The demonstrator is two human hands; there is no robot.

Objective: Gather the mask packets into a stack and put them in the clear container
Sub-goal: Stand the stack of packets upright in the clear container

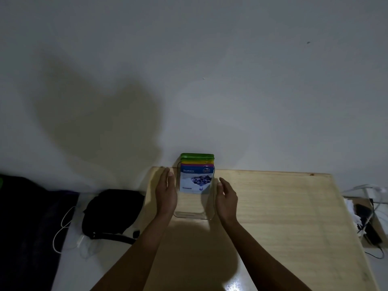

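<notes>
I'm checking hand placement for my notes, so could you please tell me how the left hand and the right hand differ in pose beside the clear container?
The left hand stands flatter and straighter, reaching farther toward the wall; the right hand is more curled and sits nearer the person. The left hand lies close against the clear container; the right hand shows a small gap. Both are open, empty, flanking the mask packets.

**Mask packets stacked upright in clear container**

Mask packets [197,177] stand as a fanned stack inside the clear container [194,215], at its far end by the wall. Front packet is blue and white with a blueberry picture; purple, yellow and green top edges show stepped behind it. Container is transparent, rectangular, rounded corners, open top, sitting on the counter's [273,206] far edge. Near half holds nothing.
</notes>
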